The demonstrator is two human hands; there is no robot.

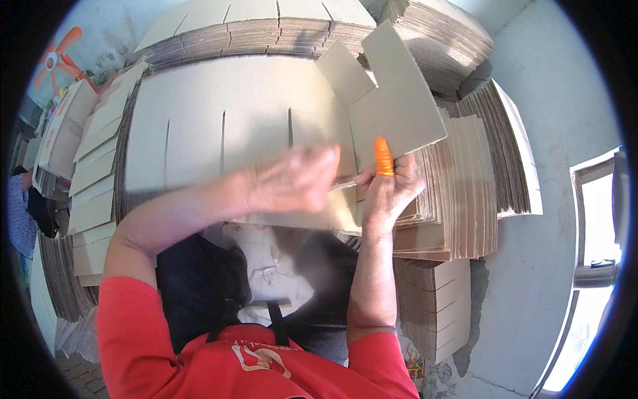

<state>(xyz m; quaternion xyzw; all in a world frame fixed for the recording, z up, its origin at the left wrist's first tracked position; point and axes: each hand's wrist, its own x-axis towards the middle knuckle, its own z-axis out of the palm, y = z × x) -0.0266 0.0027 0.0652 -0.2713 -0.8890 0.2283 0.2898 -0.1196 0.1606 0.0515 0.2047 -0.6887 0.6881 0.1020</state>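
A large slotted cardboard sheet (199,90) lies in front of me, with long narrow cuts running in from its near side. At its right end a notched cardboard panel (399,100) stands up at a slant. My right hand (395,183) pinches the near edge of this panel, and one finger wears an orange finger cot (383,157). Over the near right part of the sheet, my left hand (299,178) is smeared by motion, its fingers curled. A thin pale edge shows between the two hands; whether the left one holds it is unclear.
Cardboard stacks surround me: a slotted stack (246,40) behind, a stack (438,40) at far right, an upright bundle (472,186) on the right, and a slotted stack (93,173) on the left. An orange fan (53,61) stands far left. Part of another person (23,213) shows at the left rim.
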